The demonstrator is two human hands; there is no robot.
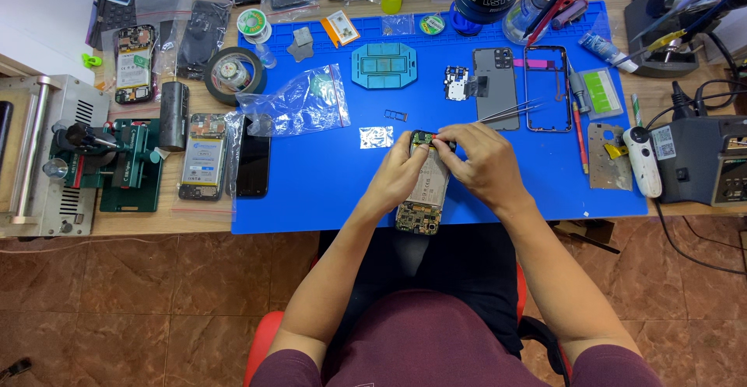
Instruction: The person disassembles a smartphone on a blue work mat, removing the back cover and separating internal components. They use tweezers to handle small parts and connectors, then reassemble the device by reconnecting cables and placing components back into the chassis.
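An opened phone with its battery and circuit boards bare lies upright near the front edge of the blue mat. My left hand grips its left side. My right hand holds its upper right corner, fingertips on the top board, and also holds metal tweezers that point up and to the right. A grey phone back cover and a thin phone frame lie just behind my right hand.
A clear plastic bag, a teal fixture plate, a small foil piece and a card tray lie on the mat. Two more phones and a green clamp jig stand left. A soldering station stands right.
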